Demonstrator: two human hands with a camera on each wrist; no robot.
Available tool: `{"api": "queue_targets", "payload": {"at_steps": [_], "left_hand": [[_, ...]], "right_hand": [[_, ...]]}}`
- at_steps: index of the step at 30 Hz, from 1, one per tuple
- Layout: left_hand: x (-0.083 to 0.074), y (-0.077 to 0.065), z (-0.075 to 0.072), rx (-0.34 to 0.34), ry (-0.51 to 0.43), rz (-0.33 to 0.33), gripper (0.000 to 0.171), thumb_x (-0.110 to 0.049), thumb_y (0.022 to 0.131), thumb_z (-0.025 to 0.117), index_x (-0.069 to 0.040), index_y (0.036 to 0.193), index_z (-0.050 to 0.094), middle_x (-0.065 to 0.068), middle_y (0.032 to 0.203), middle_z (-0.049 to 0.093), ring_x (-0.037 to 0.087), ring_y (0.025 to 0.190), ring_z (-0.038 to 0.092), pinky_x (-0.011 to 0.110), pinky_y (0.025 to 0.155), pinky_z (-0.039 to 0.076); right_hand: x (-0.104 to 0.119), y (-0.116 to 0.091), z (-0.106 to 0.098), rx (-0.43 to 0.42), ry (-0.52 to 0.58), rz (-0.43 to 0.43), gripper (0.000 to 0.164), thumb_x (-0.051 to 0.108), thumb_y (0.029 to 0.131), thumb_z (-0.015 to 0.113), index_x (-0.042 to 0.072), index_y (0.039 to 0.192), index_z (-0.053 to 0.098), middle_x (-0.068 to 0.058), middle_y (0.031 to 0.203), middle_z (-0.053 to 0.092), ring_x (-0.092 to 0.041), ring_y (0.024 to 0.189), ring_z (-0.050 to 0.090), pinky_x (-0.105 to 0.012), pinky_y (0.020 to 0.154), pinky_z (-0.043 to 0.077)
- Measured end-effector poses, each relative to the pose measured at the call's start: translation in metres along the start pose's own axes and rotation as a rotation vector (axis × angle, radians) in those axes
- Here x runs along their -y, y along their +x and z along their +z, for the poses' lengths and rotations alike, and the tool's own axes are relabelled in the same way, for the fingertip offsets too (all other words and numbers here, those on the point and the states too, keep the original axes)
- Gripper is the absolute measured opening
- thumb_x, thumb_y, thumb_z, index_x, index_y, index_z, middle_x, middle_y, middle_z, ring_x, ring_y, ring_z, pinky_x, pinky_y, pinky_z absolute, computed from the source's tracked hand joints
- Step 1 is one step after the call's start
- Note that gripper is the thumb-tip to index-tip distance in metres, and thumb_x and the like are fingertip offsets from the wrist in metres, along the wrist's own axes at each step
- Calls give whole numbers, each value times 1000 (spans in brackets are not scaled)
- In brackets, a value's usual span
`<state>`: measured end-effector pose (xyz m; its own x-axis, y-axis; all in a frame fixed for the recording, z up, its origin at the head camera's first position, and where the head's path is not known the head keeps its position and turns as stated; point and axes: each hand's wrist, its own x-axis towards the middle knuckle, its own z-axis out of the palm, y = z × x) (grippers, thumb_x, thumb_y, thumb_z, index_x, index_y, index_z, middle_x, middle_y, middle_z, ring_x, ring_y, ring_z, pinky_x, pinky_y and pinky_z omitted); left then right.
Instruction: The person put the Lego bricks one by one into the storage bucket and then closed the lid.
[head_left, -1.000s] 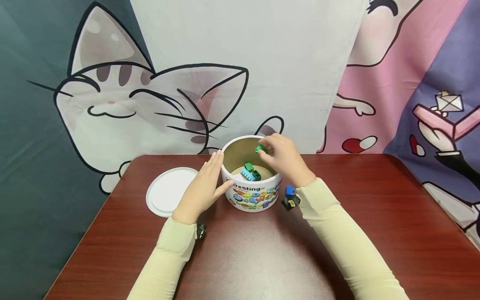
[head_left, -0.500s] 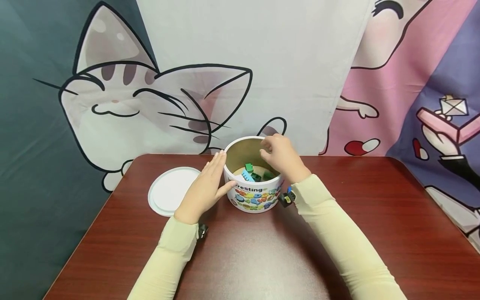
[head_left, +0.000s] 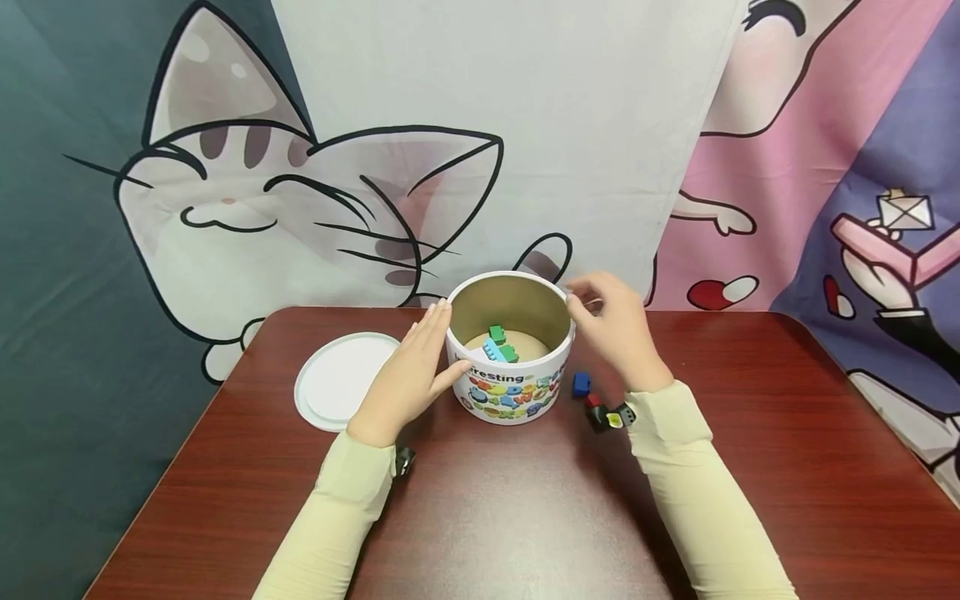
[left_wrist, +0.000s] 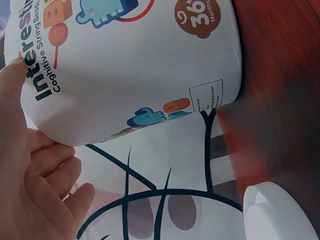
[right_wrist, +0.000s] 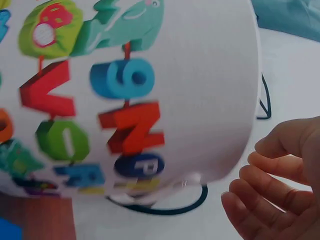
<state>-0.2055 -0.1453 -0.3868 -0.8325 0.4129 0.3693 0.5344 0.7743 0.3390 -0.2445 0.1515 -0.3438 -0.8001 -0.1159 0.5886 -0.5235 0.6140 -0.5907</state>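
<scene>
A white bucket (head_left: 510,390) printed with colourful letters and animals stands at the table's far side, its top uncovered. Inside lie a green block (head_left: 497,334), a light blue block (head_left: 492,350) and another green block (head_left: 509,353). My left hand (head_left: 405,375) rests with extended fingers against the bucket's left side, the thumb near its front rim; the left wrist view shows the fingertips (left_wrist: 75,170) by that rim. Just right of the rim hovers my right hand (head_left: 617,332), fingers loosely bent, with nothing visible between them. In the right wrist view its fingers (right_wrist: 270,175) are apart from the bucket.
Left of the bucket a round white lid (head_left: 337,392) lies flat on the red-brown table (head_left: 480,508). To the bucket's right are a blue block (head_left: 581,384) and a red piece (head_left: 593,400), the latter partly hidden by the wrist camera (head_left: 617,417). A printed cloth (head_left: 585,125) hangs behind.
One second ago my right hand held a green block over the bucket; half a second ago the block was dropping inside. The hand has since moved right, off the opening. My left hand stays put.
</scene>
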Motion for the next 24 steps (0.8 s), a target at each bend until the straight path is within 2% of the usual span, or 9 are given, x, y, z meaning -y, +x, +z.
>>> {"api": "queue_targets", "payload": {"at_steps": [2,5,12,19,24], "left_hand": [[0,0,0,4,2,-3,83,-45,102,59,4,159,23,18,165,25,32,153,21,52,122,24],[0,1,0,5,2,-4,83,-46,102,58,3,159,23,18,165,25,31,153,21,52,122,25],[1,1,0,8,-4,-11,83,-46,102,58,2,160,22,17,165,23,29,154,19,48,124,20],[0,0,0,14,-1,-16,83,-46,102,57,2,160,22,16,166,23,28,154,18,48,124,21],[0,0,0,21,-6,-23,83,-46,102,57,2,160,21,16,166,23,27,155,17,48,124,20]], "right_hand": [[-6,-6,-4,-6,-6,17,17,2,92,65,-3,107,72,-16,98,69,-30,88,68,-46,80,58],[-15,-14,-8,31,-19,63,19,5,92,66,-2,109,72,-16,99,70,-30,88,68,-46,81,57],[-35,-35,-19,249,-54,205,21,13,96,66,-1,112,71,-18,107,71,-33,93,69,-51,87,57],[-51,-53,-23,442,-126,173,18,10,90,73,-2,104,71,-11,94,73,-26,86,69,-46,79,58],[-61,-63,-23,529,-155,152,18,9,85,78,-1,98,71,-6,87,71,-21,79,67,-41,73,58]]}}
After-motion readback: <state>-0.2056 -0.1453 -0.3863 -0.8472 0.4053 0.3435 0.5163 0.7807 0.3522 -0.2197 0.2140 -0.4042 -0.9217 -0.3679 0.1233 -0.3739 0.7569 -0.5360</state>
